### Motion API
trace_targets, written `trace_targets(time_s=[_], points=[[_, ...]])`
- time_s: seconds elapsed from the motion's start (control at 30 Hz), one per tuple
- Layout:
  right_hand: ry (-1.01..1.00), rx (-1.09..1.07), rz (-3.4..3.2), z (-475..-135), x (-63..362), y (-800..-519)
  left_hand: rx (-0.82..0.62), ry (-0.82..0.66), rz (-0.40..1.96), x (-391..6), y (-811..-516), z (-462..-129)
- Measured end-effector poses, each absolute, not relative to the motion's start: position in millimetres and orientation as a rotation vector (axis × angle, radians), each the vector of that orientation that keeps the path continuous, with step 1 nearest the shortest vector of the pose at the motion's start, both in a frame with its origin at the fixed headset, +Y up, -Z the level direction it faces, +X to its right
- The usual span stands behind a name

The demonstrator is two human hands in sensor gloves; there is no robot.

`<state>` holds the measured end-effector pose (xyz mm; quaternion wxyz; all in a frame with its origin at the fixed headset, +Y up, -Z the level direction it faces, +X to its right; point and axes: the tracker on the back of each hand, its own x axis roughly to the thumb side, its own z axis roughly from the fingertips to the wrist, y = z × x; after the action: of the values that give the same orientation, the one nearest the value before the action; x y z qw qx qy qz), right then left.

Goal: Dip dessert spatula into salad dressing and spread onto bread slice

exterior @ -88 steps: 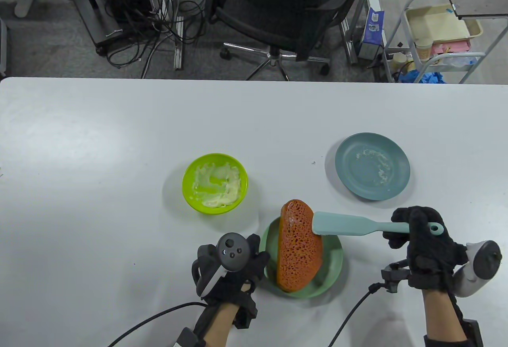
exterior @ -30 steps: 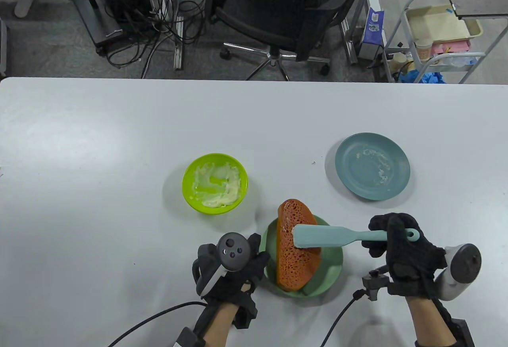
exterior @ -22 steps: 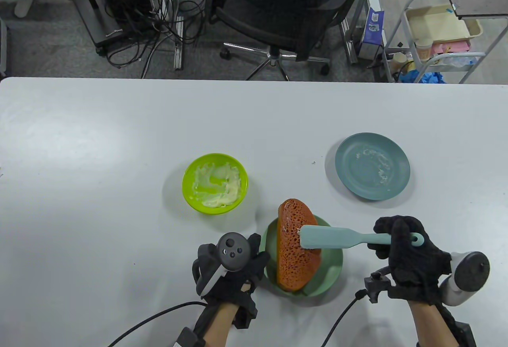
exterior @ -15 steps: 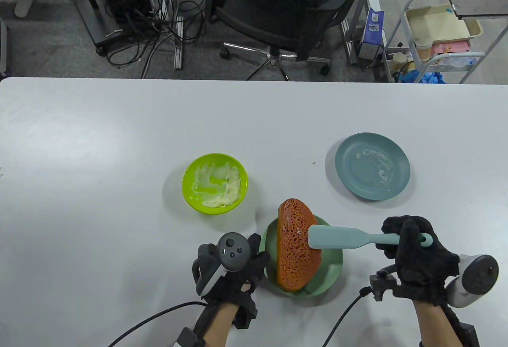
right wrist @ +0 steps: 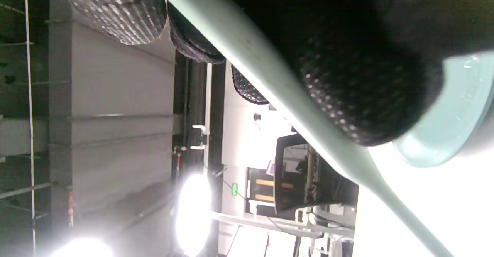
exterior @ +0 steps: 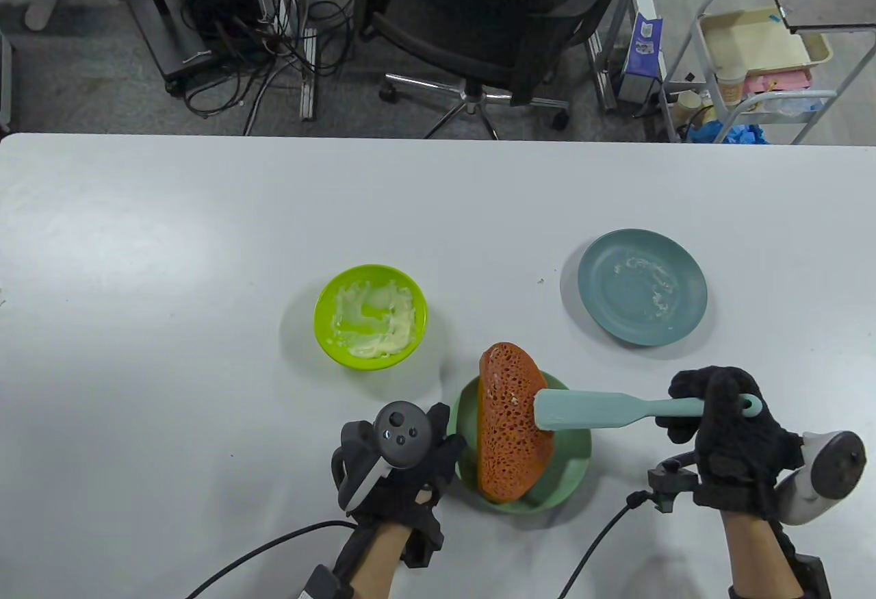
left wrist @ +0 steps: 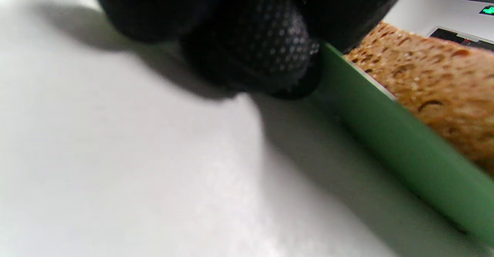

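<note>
1. Since a second ago: spatula blade has slid back off the middle of the bread toward its right edge, and my right hand has drawn rightward with it. Bread, bowls and left hand unchanged.

2. Table view: right hand (exterior: 732, 435) is closed around the handle of the dessert spatula (exterior: 602, 409). Its blade overlaps the right edge of the bread slice (exterior: 512, 435); I can't confirm contact from above. Bread lies tilted in the green plate (exterior: 573, 469), its far end overhanging the rim. Left hand (exterior: 397, 462) sits just left of the green plate, fingers touching the rim. Lime bowl of salad dressing (exterior: 370, 316) is up-left of the green plate, apart from it. Blue plate (exterior: 642, 286), smeared, is up-right, well apart.

3. Left wrist view: fingertips (left wrist: 270, 48) press against the plate wall (left wrist: 386, 133), bread (left wrist: 432, 83) right behind it. Hand braces the plate, holds nothing; how far the fingers curl I can't tell.

4. Right wrist view: fingers (right wrist: 347, 75) wrapped tight round the spatula handle (right wrist: 270, 79). Blade out of view.

5. Step, my read: spreading, end of a stroke. Only faint white flecks on the bread, so coverage is thin.

6. Next: either another pass leftward with the blade flat and light, or reload at the lime bowl. Left hand should keep the plate braced.
</note>
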<state>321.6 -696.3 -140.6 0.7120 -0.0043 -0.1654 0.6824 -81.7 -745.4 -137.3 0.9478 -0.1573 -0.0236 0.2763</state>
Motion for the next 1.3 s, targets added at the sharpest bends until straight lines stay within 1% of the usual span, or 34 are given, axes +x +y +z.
trace_targets(time_s=[0.3, 0.57, 0.77, 1.03, 1.3], points=[[-0.255, 0.021, 1.488, -147.3, 310.6, -708.2, -0.320, -0.049, 0.562, -81.8, -745.4, -137.1], [-0.176, 0.091, 1.515, -147.1, 288.8, -712.5, -0.320, -0.049, 0.562, -81.8, -745.4, -137.1], [-0.187, 0.087, 1.550, -145.4, 285.1, -711.0, -0.321, -0.050, 0.563, -81.8, -745.4, -137.6], [-0.219, 0.019, 1.561, -145.3, 300.9, -705.5, -0.321, -0.050, 0.563, -81.8, -745.4, -137.5], [-0.322, -0.018, 1.598, -142.1, 318.7, -693.5, -0.322, -0.049, 0.564, -82.0, -745.4, -137.7]])
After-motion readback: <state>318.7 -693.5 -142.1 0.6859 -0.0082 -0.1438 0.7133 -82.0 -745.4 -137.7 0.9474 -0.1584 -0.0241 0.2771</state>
